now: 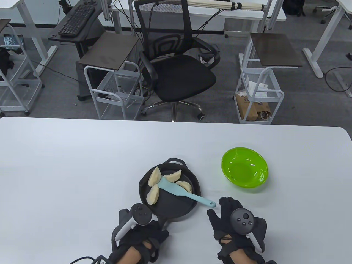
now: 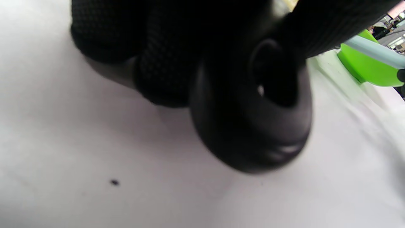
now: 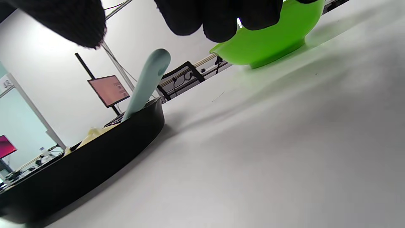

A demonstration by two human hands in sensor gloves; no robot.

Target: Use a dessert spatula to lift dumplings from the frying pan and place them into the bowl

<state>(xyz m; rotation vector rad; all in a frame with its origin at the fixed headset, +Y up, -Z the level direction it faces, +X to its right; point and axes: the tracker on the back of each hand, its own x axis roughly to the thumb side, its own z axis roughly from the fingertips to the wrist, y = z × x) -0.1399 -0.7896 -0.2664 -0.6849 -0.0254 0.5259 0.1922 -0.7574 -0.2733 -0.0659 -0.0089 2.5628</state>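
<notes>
**Hands Approaching Pan and Spatula Before the First Lift**

Gripping the pan's handle, the left hand is sitting at the lower left of the table view; the left wrist view is showing its curled gloved fingers wrapped around the black handle with its end loop. Moving rightward, the frying pan is lying at lower centre, holding four dumplings clustered in its upper-left half. The dessert spatula is resting with its pale blue blade among them, its handle crossing the pan rim and pointing toward the lower right. Just beside that handle's tip, the right hand is hovering with its fingers relaxed and apart, holding nothing. Farther right, the bowl is standing empty on the table, near the pan but not touching it. The step in hand appears to be taking up the spatula: pinching the handle well back should be keeping the blade flat, while the left hand is steadying the pan.
</notes>
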